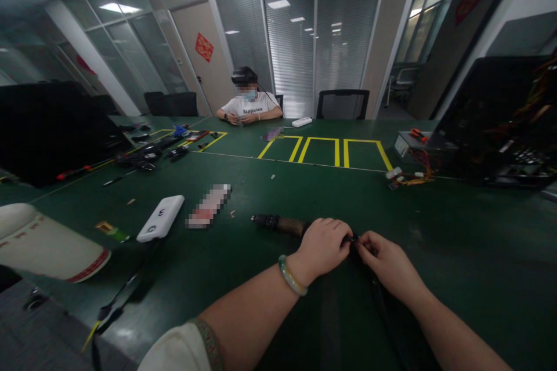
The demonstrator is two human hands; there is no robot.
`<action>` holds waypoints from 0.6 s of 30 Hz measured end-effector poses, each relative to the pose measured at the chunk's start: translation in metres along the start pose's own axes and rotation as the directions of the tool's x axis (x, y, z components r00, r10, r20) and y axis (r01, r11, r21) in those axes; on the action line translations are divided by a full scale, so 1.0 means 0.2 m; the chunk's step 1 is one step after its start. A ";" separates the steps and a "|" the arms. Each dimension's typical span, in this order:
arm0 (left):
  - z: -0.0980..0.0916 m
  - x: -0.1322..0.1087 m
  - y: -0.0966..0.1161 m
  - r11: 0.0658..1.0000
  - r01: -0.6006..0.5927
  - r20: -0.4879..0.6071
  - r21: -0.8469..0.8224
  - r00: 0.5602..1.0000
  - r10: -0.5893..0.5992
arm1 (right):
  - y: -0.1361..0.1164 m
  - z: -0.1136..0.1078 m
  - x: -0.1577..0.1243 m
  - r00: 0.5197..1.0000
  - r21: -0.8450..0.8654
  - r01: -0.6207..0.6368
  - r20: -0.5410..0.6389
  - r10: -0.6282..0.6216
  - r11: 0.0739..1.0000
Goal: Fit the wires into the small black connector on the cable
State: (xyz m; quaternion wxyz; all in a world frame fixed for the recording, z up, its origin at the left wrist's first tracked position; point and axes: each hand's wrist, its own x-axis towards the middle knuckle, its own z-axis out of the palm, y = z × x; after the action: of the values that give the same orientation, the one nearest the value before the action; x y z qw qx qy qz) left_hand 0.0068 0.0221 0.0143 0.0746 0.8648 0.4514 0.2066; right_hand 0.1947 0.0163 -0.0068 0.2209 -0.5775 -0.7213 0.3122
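A rod-like tool lies across the green table, with a black ridged end, a small metallic tip and a brown section. My left hand, with a jade-coloured bangle at its wrist, is wrapped over the tool's right part from above. Close beside it, my right hand has thumb and fingers pinched together at a small dark piece by the tool's right end. Exactly what that pinch holds is hidden. A long dark strip runs from below my right hand toward the near edge.
A white power bank with a cable and a blurred-out phone-like item lie to the left. Electronic parts sit further left, a metal box with wires at right. Across the table sits a masked person.
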 end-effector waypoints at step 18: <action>0.01 0.01 -0.01 0.999 -0.029 0.011 0.024 1.000 0.029 | -0.01 0.00 0.00 1.000 -0.001 0.011 0.002 -0.011 1.000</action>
State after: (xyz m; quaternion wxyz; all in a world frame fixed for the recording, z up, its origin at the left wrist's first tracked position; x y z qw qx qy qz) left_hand 0.0069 0.0250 0.0117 0.0637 0.8733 0.4408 0.1975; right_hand 0.1936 0.0156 -0.0048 0.2217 -0.5734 -0.7249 0.3109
